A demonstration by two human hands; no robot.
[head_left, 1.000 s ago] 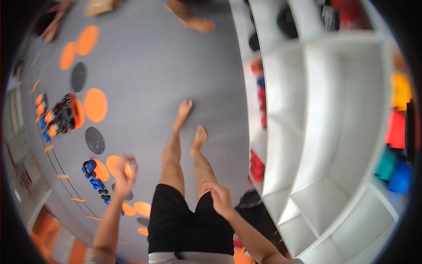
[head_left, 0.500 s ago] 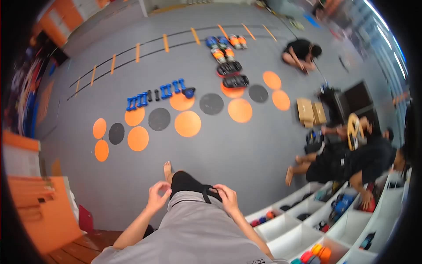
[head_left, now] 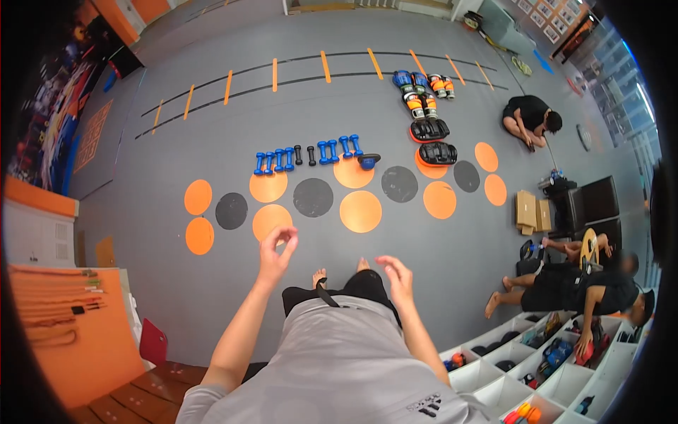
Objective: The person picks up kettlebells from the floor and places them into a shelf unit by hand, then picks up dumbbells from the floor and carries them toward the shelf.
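My left hand (head_left: 277,253) is raised in front of my waist, fingers curved, a gap between thumb and fingers and nothing held. On the other side, my right hand (head_left: 397,278) is also lifted, its fingers apart and free of any object. Between them hangs the dark drawstring (head_left: 323,295) of my black shorts (head_left: 367,288); neither hand touches it. Beyond my hands, orange and dark floor spots (head_left: 360,211) lie in rows. Behind the spots stands a row of blue dumbbells (head_left: 327,151), two small black ones among them, with a blue kettlebell (head_left: 367,162) at the right end.
Black strike pads (head_left: 438,153) and gloves (head_left: 421,106) lie farther back, near an agility ladder (head_left: 275,74). One person (head_left: 528,119) sits on the floor. Another person (head_left: 565,288) reaches into white cubby shelves (head_left: 480,374) at right. Cardboard boxes (head_left: 525,210) stand beyond.
Both hands have moved up and away from the shorts' waistband, and the right hand has let go of the drawstring. Both feet now show in front of me. The view has shifted left.
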